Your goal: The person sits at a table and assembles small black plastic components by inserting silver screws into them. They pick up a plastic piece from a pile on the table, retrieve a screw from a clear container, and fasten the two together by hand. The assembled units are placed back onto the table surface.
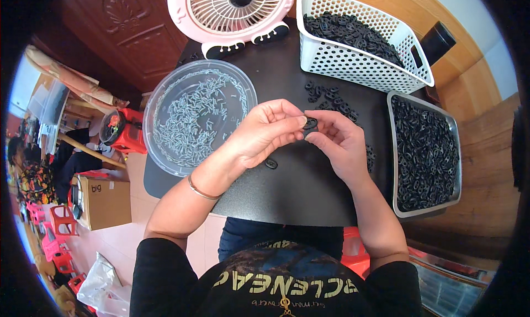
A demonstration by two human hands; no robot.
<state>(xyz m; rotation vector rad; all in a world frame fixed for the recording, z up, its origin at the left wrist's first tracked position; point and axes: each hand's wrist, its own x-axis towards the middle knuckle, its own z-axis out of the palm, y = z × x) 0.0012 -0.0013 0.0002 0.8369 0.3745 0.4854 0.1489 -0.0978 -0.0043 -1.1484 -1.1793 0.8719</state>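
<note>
Over the middle of the black table, both hands meet around a small black oval plastic part [311, 123] with holes in it. My left hand [265, 130] is closed, its thumb and fingers pinching the part's left edge. If a small screw is also between those fingers, they hide it. Thumb and fingertips of my right hand [341, 146] grip the part from the right. A single loose oval part [271, 163] lies on the table just below my left hand. Beside my left forearm stands a round clear tub [251, 88] of small silvery screws.
At the back right, a white perforated basket [353, 68] holds many black parts. A metal tray [396, 151] of similar parts is at the right. Loose black parts [331, 99] lie between them and my hands. A pink fan [221, 38] stands at the back.
</note>
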